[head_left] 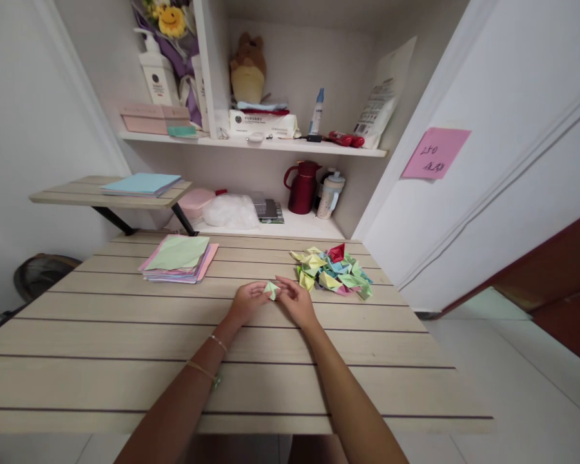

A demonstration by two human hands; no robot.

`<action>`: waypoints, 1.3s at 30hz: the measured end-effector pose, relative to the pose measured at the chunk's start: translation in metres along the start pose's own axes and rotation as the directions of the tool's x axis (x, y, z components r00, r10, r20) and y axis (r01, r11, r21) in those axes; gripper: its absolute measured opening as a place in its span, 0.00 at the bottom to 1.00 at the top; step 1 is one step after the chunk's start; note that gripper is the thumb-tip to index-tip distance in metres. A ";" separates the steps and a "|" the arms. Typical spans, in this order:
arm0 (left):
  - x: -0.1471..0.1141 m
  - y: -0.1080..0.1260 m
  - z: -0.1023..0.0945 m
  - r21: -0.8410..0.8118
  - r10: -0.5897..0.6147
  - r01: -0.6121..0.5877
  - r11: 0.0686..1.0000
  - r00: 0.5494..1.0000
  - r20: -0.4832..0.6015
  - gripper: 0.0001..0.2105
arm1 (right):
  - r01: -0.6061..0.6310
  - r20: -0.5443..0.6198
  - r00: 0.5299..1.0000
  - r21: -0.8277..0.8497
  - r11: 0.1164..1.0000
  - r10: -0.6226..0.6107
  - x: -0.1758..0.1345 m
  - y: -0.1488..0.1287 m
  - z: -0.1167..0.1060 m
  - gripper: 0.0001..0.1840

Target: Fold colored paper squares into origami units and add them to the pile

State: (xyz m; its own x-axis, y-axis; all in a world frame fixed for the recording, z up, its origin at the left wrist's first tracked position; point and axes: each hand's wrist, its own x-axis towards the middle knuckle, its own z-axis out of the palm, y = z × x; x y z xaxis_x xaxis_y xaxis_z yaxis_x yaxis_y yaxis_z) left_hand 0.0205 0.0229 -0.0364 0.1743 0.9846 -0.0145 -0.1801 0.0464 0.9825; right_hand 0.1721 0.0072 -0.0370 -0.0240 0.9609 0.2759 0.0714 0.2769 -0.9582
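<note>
A small folded piece of light green paper [271, 291] is pinched between both hands, just above the middle of the table [251, 393]. My left hand [249, 301] grips its left side, and my right hand [296, 300] has the right side; the fingers partly cover it. To the right lies a heap of folded paper boats [329, 270] in yellow, green, blue, pink and red. Left of my hands sits a stack of square paper sheets [178, 252], pale green on top.
At the back left, a raised shelf [77, 187] carries blue paper sheets [142, 183]. Behind the table, a cabinet holds a dark red jug [303, 188], a light bottle [330, 195] and a plastic bag [231, 212]. A pink note [435, 153] sticks to the right wall.
</note>
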 end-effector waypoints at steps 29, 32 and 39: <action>-0.017 0.011 0.015 0.388 0.301 -0.262 0.884 0.953 -0.043 0.10 | 0.138 -0.151 0.972 -0.257 0.957 -0.181 -0.006 -0.007 0.012 0.13; -0.017 0.010 0.016 0.381 0.328 -0.278 0.882 0.942 -0.072 0.09 | 0.140 -0.160 0.969 -0.266 0.954 -0.186 -0.006 -0.008 0.013 0.11; -0.013 0.006 0.015 0.306 0.321 -0.262 0.915 0.933 -0.160 0.08 | 0.057 -0.239 0.966 -0.169 0.984 -0.097 -0.005 -0.006 0.014 0.09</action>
State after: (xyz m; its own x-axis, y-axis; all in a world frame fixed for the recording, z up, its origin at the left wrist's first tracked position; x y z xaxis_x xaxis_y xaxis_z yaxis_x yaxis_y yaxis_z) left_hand 0.0314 0.0080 -0.0275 -0.0504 0.9610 0.2719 0.0858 -0.2670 0.9599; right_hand 0.1576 0.0011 -0.0338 0.2086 0.9024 0.3771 0.2373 0.3273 -0.9146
